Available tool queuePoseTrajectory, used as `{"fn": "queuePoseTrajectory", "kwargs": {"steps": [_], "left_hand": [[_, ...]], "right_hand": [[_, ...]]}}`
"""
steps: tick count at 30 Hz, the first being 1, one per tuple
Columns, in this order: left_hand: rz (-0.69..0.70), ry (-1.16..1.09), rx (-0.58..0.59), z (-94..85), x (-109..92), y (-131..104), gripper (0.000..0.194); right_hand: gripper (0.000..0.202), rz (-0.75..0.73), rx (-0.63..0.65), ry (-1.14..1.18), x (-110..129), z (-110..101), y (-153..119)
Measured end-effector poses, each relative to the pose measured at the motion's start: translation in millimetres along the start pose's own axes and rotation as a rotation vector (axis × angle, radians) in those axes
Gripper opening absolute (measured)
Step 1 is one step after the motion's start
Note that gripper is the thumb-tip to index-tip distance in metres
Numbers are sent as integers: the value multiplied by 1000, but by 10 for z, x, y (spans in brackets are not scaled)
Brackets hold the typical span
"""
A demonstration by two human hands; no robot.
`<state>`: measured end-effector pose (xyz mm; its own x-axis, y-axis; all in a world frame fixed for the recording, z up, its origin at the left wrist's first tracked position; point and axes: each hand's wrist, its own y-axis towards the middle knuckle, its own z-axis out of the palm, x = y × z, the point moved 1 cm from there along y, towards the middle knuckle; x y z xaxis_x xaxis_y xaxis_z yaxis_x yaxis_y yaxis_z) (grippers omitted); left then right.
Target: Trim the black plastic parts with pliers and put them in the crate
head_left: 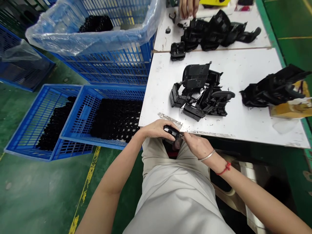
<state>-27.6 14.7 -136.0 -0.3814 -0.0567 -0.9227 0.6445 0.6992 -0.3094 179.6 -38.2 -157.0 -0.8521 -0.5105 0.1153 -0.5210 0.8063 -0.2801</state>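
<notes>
At the front edge of the white table, my left hand is closed around a black plastic part. My right hand, with a bracelet and a red string on the wrist, is closed close against the right end of that part. It pinches something thin that I cannot make out. Beyond my hands lies a loose pile of black plastic parts on the table.
Blue crates with black parts stand at the left, below a larger plastic-lined crate. More black parts lean by a yellow box at the right. Another person's hand is at the far side.
</notes>
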Motion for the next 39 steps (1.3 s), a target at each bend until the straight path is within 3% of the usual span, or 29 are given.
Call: {"fn": "queuePoseTrajectory", "kwargs": {"steps": [4, 8, 13, 17, 27, 39], "left_hand": [[-6, -14, -28, 20, -2, -12, 43], [13, -5, -68, 64, -13, -48, 41], [61, 112, -146, 205, -101, -138, 40], [122, 328, -203, 381, -192, -189, 38], [264, 600, -350, 750, -179, -197, 35], [261, 540, -347, 762, -227, -180, 37]], "right_hand": [[29, 51, -182, 271, 9, 155, -71], [27, 112, -286, 620, -27, 160, -151], [24, 154, -273, 1034, -48, 46, -155], [27, 265, -205, 1269, -5, 27, -99], [19, 434, -150, 1330, 1, 36, -103], [9, 530, 22, 1538, -5, -124, -154]]}}
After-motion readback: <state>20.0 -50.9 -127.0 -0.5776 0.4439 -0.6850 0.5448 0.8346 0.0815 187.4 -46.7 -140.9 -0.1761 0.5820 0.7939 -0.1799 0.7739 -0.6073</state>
